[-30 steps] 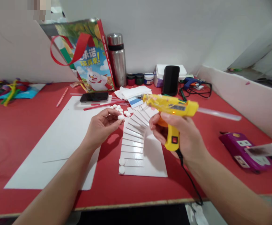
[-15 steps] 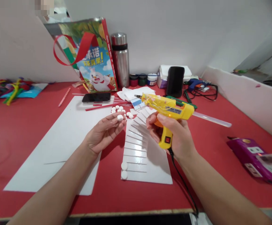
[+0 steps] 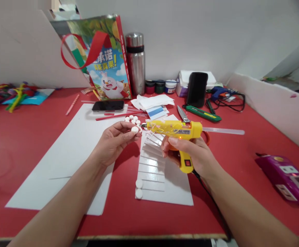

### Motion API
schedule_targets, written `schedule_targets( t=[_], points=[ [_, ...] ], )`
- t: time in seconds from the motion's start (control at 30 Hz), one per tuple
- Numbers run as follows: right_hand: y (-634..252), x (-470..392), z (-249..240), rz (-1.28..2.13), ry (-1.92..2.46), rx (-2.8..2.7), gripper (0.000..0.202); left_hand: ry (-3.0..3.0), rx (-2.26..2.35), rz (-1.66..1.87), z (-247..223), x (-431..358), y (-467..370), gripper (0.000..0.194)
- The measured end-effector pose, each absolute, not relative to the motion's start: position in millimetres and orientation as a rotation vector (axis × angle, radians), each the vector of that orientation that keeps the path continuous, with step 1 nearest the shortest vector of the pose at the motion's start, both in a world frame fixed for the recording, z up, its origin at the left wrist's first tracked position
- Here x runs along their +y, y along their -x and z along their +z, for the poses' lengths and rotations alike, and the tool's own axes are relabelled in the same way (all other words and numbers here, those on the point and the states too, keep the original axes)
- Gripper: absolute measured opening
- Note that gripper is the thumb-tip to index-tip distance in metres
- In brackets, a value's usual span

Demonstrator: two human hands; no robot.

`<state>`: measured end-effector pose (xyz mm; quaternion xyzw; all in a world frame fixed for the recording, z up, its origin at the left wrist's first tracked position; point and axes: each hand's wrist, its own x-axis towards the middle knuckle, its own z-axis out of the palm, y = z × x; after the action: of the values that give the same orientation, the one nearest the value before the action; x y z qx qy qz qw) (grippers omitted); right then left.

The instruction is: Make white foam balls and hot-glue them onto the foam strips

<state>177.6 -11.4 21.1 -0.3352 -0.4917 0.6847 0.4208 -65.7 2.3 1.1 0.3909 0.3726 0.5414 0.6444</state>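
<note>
Between its thumb and fingers my left hand (image 3: 118,139) pinches a small white disc (image 3: 135,130). My right hand (image 3: 187,149) grips a yellow hot glue gun (image 3: 173,128) by its handle, with a clear glue stick (image 3: 223,130) jutting from the back. The gun's metal nozzle (image 3: 142,126) is level, right beside the disc; whether they touch I cannot tell. Below lies a white card (image 3: 177,188) with a row of grey strips across it; two white discs (image 3: 139,188) sit at its near left corner. Several more white discs (image 3: 133,118) lie loose behind my left hand.
A large white sheet (image 3: 69,144) lies at left, a phone (image 3: 108,105) at its far end. Scissors (image 3: 183,113) and a green cutter (image 3: 203,113) lie behind the gun. A bag (image 3: 108,68), steel flask (image 3: 136,65) and paint jars (image 3: 160,86) stand at the back; a purple power strip (image 3: 285,178) lies right.
My right hand has lowered the glue gun and levelled it, bringing its nozzle to the disc. My left hand has turned a little, still holding the disc. The view has shifted slightly.
</note>
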Motion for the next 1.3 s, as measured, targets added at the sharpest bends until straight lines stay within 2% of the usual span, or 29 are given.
schedule_targets(
  t=[0.53, 1.3],
  points=[
    [-174.3, -14.8, 23.4, 1.745, 0.940, -1.206, 0.031, -0.849, 0.725, 1.217, -2.2, 5.2, 64.7, 0.026],
    [-173.6, -15.0, 26.0, 1.675, 0.906, -1.326, 0.036, -0.812, 0.708, 1.203, 1.5, 5.2, 64.2, 0.022]
  ],
)
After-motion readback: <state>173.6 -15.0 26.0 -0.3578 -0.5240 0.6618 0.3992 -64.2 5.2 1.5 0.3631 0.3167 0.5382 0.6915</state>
